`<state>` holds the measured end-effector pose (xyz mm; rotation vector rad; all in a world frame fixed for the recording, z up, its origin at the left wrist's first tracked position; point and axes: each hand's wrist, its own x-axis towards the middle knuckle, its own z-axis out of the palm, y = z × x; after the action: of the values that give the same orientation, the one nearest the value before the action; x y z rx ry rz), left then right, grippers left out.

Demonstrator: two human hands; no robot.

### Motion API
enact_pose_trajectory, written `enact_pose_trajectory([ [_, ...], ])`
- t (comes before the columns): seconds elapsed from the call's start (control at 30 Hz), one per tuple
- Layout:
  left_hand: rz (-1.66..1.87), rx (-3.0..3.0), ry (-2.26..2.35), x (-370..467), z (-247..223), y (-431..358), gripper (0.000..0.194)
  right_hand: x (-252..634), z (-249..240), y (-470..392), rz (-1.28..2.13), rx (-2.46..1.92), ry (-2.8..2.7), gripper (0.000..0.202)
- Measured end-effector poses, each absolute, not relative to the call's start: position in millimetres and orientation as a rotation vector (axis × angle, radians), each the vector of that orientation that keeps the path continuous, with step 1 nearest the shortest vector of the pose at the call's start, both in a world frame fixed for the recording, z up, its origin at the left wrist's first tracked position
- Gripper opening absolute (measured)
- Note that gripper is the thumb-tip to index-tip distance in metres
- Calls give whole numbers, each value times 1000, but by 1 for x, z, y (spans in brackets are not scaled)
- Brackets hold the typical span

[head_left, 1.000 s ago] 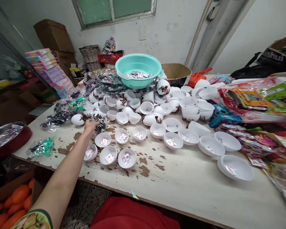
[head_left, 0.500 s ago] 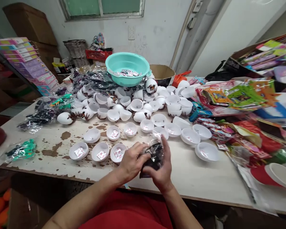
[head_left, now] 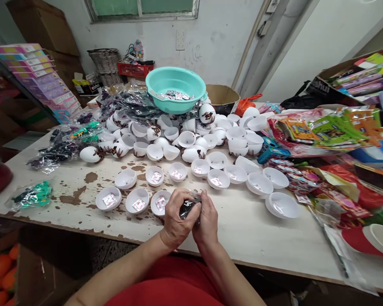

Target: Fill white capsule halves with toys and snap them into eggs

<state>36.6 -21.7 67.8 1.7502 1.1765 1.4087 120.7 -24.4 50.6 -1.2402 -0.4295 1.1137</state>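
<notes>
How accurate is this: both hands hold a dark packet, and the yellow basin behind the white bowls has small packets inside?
The colour is wrong: the head view shows a turquoise basin behind the white bowls, with small packets inside. The left hand and right hand do hold a dark packet.

bare counter (head_left: 249,233) right of the hands (head_left: 178,216), rows of white bowls (head_left: 225,180) just beyond them, open gap left toward a green bagged piece (head_left: 33,195), heaped white shells (head_left: 186,139) and teal basin (head_left: 178,107) blocking the far side, packaged goods (head_left: 336,128) walling the right
</notes>
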Motion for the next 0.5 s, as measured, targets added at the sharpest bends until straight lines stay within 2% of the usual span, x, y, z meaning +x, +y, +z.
enact_pose_trajectory([
  [0.1, 1417, 1552, 1238, 38, 70, -21, 5, 121, 39, -36, 968, -1286, -693, 55],
  [0.2, 1357, 1445, 1261, 37, 73, -25, 18, 125, 33, -46, 868, -1293, -823, 57],
  [0.3, 1231, 1414, 1145, 33, 78, -25, 30, 127, 35, -50, 932, -1314, -707, 48],
  [0.43, 967, 1091, 1018, 22, 82, -20, 40, 116, 41, -47, 1074, -1311, -643, 45],
  [0.5, 1011, 1013, 1038, 12, 81, -18, 30, 107, 44, -43, 1150, -1305, -661, 44],
])
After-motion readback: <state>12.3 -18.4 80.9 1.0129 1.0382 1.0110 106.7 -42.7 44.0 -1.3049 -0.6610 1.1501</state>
